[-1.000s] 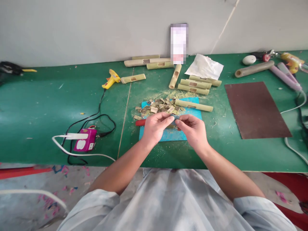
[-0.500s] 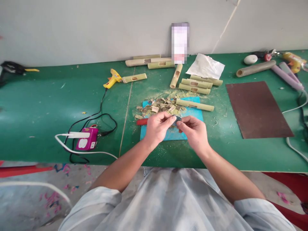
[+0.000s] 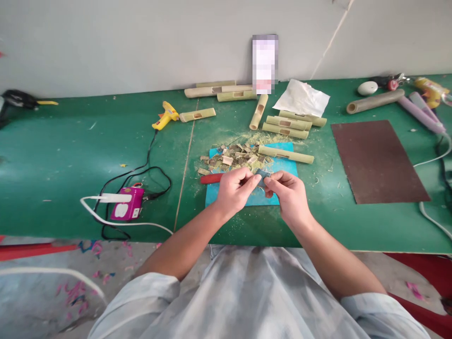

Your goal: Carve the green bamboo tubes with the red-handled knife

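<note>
Between my two hands is a small blue-grey flat piece [image 3: 262, 176], perhaps folded; its exact kind is unclear. My left hand [image 3: 236, 190] pinches its left side between thumb and fingers. On the right side, my right hand [image 3: 290, 194] pinches it with thumb and forefinger, the other fingers curled. Both hands are above a blue sheet [image 3: 221, 195] on the green table. A red handle [image 3: 211, 179] sticks out left of my left hand, its far end hidden. Just beyond lie bamboo chips and shavings [image 3: 235, 157] and a bamboo tube [image 3: 286, 154] with a cut slot.
More slotted bamboo tubes [image 3: 285, 130] lie farther back, near a crumpled white paper [image 3: 301, 97]. A yellow glue gun [image 3: 165, 116] with a black cord and a pink power adapter [image 3: 129, 204] are left. On the right are a dark brown sheet [image 3: 379, 162] and a thicker tube [image 3: 375, 101].
My hands have shifted slightly to the right with the small blue-grey piece, and more of it shows between my fingers. More of the red handle is uncovered.
</note>
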A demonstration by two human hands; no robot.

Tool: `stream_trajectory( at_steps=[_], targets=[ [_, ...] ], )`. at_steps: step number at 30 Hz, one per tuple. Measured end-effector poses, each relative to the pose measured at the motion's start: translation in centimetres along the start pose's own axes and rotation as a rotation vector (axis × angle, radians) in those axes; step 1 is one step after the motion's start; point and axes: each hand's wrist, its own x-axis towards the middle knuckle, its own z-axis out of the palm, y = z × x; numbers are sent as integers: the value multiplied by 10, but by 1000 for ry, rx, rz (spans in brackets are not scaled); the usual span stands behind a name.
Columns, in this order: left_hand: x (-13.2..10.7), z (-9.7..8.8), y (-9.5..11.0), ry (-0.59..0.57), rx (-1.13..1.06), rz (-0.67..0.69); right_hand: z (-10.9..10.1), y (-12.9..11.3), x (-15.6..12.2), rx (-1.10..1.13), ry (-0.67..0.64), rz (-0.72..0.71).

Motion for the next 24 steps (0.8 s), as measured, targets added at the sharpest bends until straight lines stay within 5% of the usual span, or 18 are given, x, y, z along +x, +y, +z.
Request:
stream_trajectory(
  at_steps=[8, 17, 24],
  targets=[
    [9, -8, -2, -47, -37, 18, -3, -6, -1, -57, -77, 60],
    [7, -2, -5, -8, -100, -57, -4, -4, -1, -87, -73, 79],
    [1, 4, -10, 55, -99, 25, -5, -1, -2, -31, -77, 83]
  ],
)
